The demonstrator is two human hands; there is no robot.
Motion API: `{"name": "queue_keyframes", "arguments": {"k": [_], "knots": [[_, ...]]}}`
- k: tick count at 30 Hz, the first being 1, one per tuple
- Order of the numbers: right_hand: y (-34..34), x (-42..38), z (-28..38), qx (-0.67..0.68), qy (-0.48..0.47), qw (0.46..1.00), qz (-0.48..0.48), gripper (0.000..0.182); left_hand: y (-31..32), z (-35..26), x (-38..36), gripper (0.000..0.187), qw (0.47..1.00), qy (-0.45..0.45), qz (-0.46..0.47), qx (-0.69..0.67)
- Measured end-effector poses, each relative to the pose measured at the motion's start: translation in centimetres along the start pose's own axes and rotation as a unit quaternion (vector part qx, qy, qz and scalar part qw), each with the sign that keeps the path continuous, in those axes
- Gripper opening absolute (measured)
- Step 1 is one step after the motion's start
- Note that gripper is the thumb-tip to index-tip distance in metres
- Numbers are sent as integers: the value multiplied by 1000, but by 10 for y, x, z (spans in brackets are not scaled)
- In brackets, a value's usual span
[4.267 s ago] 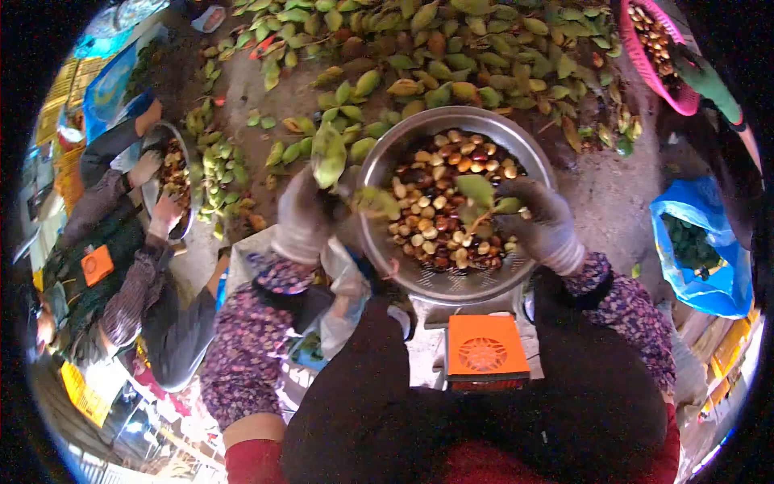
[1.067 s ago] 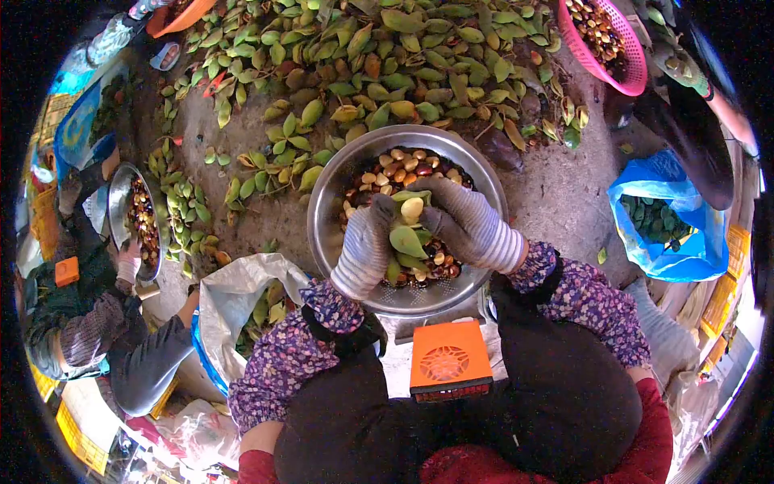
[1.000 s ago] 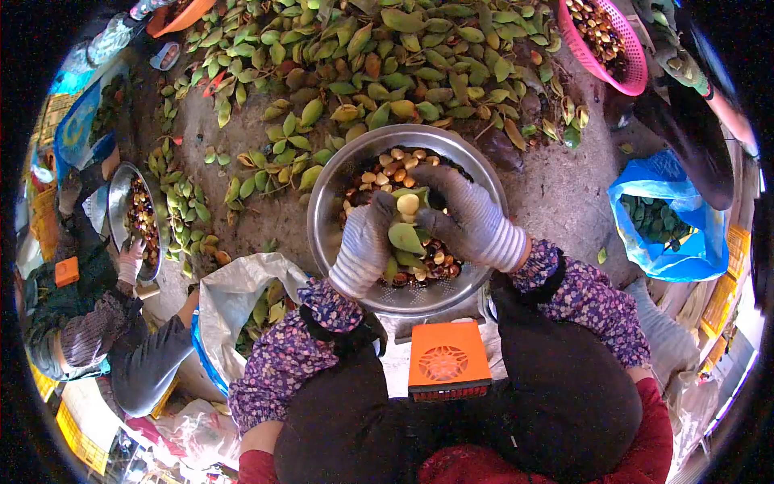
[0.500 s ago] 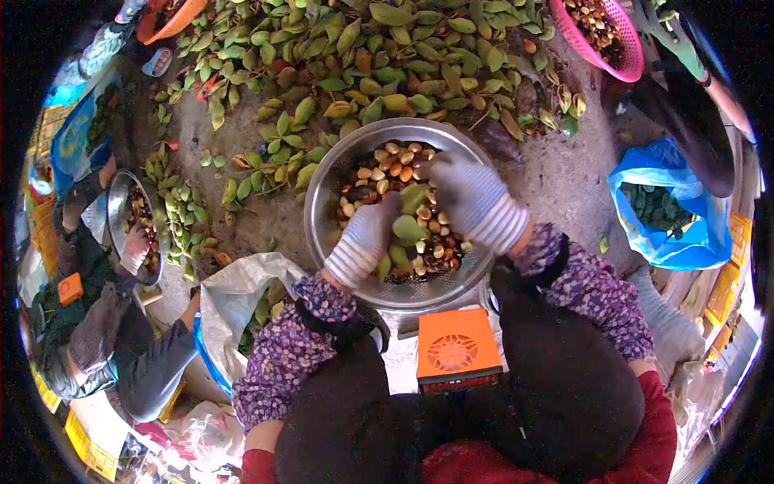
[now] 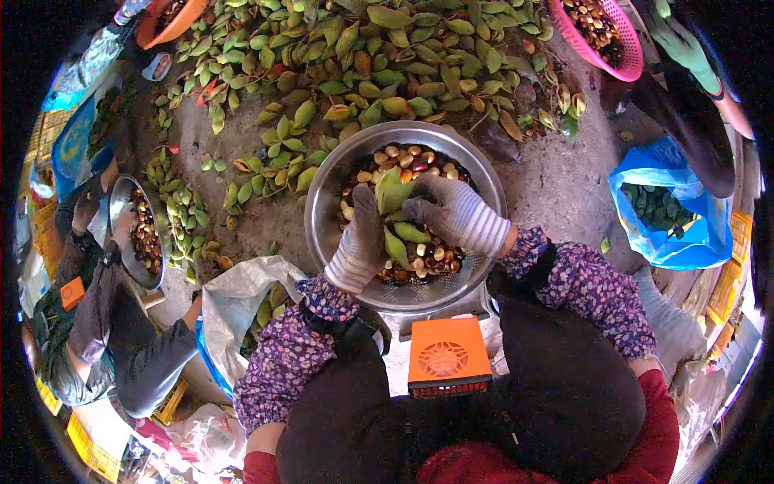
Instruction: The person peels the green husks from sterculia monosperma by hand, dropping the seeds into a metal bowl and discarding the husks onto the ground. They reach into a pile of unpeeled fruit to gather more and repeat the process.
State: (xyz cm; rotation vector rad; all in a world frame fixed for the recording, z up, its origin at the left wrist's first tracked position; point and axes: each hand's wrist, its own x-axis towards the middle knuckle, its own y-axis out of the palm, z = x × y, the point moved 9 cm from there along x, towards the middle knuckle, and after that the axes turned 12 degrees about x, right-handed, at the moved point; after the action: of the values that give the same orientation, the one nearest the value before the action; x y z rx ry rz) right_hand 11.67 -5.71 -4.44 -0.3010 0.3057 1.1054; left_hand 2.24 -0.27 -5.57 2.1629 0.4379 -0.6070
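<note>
A metal colander [image 5: 325, 165] rests in front of my lap, with brown and cream seeds [image 5: 439, 256] in it. Above the seeds, a cluster of green pods [image 5: 393, 192] is between my two gloved hands. My left hand [image 5: 359, 244], in a grey and white striped glove, is closed on the pods from the left. From the right, my right hand [image 5: 463, 211] grips the same cluster with bent fingers, its fingertips against the pods. Lower parts of the cluster hang over the seeds.
Green pods [image 5: 387, 60] lie heaped beyond the colander. A pink basket [image 5: 633, 48] and blue bag [image 5: 693, 250] are on the right. An open white sack [image 5: 222, 302] is at left, near a co-worker with a metal bowl [image 5: 121, 242]. An orange device [image 5: 443, 355] sits at my lap.
My right hand has come left and down from the seeds to the pods. The pods have risen between my hands. The co-worker's hand has shifted up in the bowl.
</note>
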Motion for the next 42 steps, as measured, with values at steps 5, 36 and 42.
{"name": "queue_keyframes", "arguments": {"k": [5,36,42], "knots": [[-6,-4,10,28,-33,998,-38,20,-15,-11,2,39,938,47,-54,339],[-3,-35,80,-126,-373,919,-6,32,-6,-13,-15,35,986,41,-58,148],[-8,-27,50,-85,-248,965,9,31,1,-18,-10,32,964,29,-83,249]]}}
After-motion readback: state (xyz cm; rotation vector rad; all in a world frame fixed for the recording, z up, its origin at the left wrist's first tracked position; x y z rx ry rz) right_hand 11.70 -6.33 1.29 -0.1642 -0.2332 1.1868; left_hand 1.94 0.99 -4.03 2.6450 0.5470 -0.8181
